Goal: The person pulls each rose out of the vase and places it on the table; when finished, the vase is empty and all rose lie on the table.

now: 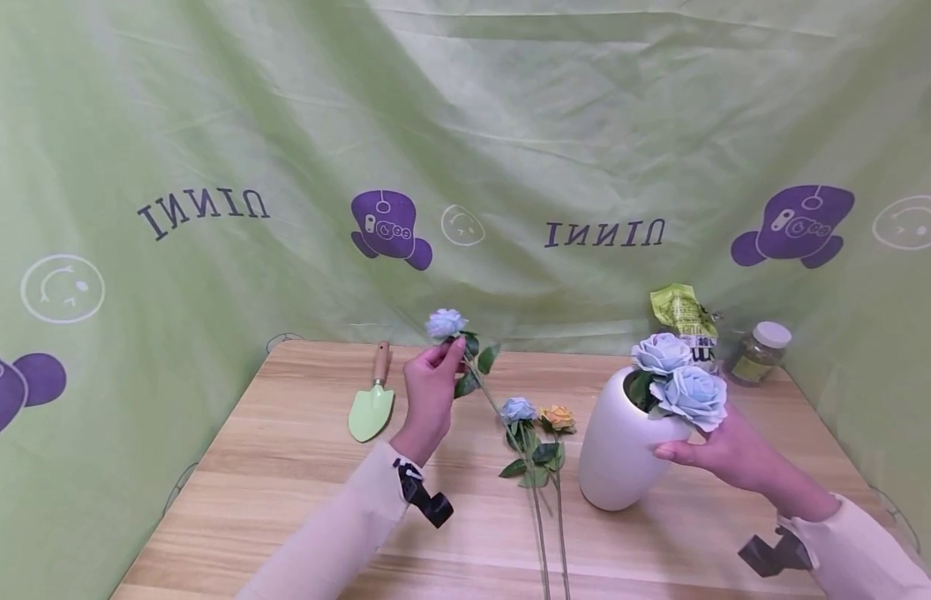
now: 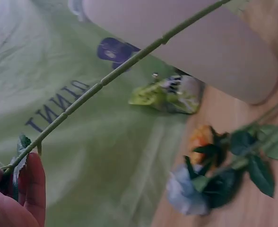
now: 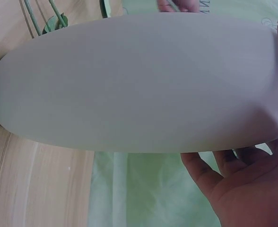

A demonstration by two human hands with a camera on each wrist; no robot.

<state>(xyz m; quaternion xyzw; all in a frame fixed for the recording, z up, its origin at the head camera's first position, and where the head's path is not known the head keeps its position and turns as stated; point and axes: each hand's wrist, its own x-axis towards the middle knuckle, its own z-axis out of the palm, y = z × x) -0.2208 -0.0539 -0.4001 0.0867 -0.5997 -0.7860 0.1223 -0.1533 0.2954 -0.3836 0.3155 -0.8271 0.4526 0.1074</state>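
My left hand (image 1: 429,396) pinches the stem of a pale blue artificial rose (image 1: 446,324) just under its bloom. In the left wrist view the bare stem (image 2: 101,85) runs up and right, passing in front of the vase. A tall white vase (image 1: 623,454) stands at the right, looking slightly slanted in the head view. Two light blue roses (image 1: 690,396) sit in its mouth. My right hand (image 1: 735,454) grips the vase near the rim, thumb on the near side; some fingers are hidden behind it. Between the hands lie another blue rose (image 1: 518,409) and an orange rose (image 1: 558,418).
A green trowel (image 1: 371,412) with a wooden handle lies left of my left hand. Behind the vase are a green bag (image 1: 683,312) and a white-lidded jar (image 1: 758,357). A green cloth (image 1: 510,150) hangs behind the wooden table (image 1: 285,467).
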